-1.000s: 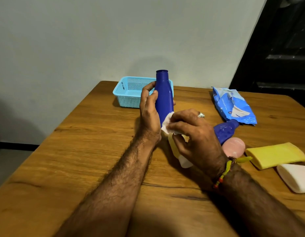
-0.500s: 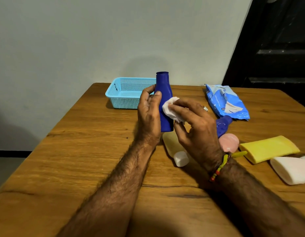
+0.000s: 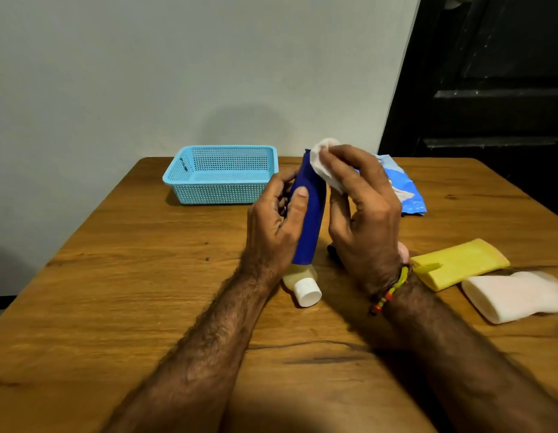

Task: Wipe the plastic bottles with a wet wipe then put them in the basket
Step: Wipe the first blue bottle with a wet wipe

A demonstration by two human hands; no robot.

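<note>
A: None of the bottles sits in the basket [image 3: 220, 175] at eleven o'clock yet?

B: None. The left hand [image 3: 273, 225] grips the blue bottle [image 3: 310, 214] mid-counter; the right hand [image 3: 363, 210] pinches the wipe [image 3: 323, 165] on its top. Others lie at three o'clock, unwiped I'd guess.

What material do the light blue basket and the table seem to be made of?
Basket: probably moulded plastic, with even colour and a regular grid of small holes in its walls. Table: looks like wood or wood veneer, with brown grain lines, dark knots and a soft sheen.
</note>
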